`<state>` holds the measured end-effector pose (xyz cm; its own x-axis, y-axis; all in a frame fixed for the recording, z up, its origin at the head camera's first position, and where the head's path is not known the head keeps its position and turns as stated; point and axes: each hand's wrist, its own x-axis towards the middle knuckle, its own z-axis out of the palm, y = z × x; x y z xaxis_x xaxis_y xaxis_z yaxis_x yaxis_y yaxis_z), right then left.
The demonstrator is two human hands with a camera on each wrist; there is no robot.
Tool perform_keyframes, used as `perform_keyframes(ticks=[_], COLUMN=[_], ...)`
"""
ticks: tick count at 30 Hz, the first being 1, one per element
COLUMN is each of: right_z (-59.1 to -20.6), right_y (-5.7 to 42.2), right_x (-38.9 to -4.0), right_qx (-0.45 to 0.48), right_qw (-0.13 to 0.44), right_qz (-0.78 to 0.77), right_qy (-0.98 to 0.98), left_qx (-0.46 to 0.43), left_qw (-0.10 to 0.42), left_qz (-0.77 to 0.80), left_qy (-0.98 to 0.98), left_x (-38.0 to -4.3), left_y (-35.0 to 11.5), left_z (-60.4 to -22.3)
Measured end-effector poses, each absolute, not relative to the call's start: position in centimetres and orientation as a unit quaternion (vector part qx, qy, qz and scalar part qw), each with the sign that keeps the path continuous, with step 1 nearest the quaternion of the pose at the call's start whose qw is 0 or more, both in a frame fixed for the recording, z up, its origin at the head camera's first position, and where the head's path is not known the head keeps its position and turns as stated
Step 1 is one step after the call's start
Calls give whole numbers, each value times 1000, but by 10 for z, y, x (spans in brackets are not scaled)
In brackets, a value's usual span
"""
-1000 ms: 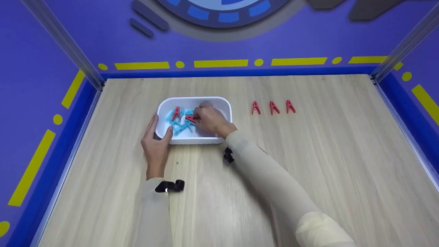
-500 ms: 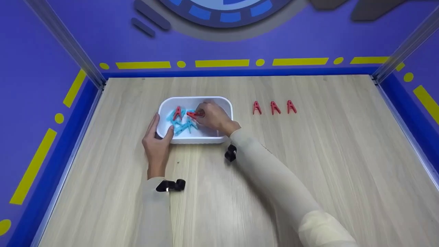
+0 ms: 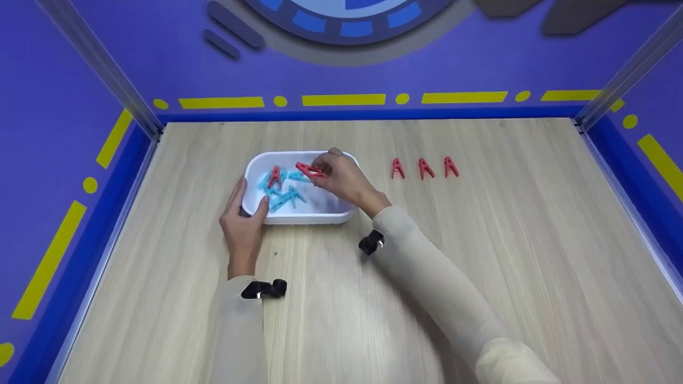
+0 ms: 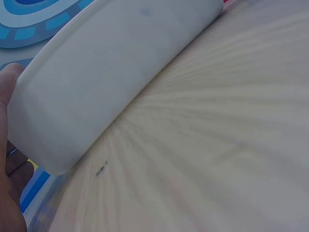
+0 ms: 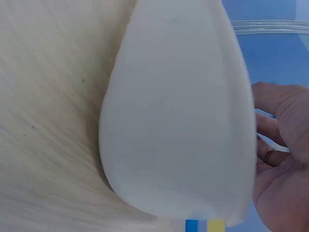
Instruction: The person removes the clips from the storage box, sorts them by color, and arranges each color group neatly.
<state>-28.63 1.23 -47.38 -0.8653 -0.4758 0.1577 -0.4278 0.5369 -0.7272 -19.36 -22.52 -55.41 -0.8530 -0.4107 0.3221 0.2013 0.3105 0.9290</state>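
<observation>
A white plastic basin stands on the wooden table. My left hand grips its near left corner, thumb at the rim and fingers along the outer side. My right hand pinches a red clothespin above the right half of the basin. Inside lie several light-blue clothespins and another red clothespin. In the left wrist view the basin wall fills the upper left, beside part of my left hand. The right wrist view shows my right hand past the rim; the clothespin is hidden there.
Three red clothespins stand in a row on the table to the right of the basin. Blue panels with yellow marks border the table at the back and both sides.
The right hand has lifted the red clothespin up from among the blue ones and drawn slightly right. The left hand and the basin have stayed in place.
</observation>
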Motion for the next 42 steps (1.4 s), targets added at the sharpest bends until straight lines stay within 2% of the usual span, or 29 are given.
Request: perform_keyframes(ticks=[6, 15, 26, 42], right_z=[-468, -467, -476, -497], right_y=[24, 50, 80, 115], right_x=[-275, -256, -245, -239], right_qx=[-236, -214, -190, -143], right_qw=[14, -54, -99, -122], right_qz=[-443, -460, -477, -482], right_qy=[865, 860, 852, 856], left_qx=[69, 71, 71, 73], left_qw=[268, 267, 266, 265], left_qz=[-578, -573, -568, -570], left_qy=[-768, -772, -775, -774], left_x=[-194, -194, -194, -194], left_y=[-225, -226, -226, -226], left_z=[-553, -554, -554, -553])
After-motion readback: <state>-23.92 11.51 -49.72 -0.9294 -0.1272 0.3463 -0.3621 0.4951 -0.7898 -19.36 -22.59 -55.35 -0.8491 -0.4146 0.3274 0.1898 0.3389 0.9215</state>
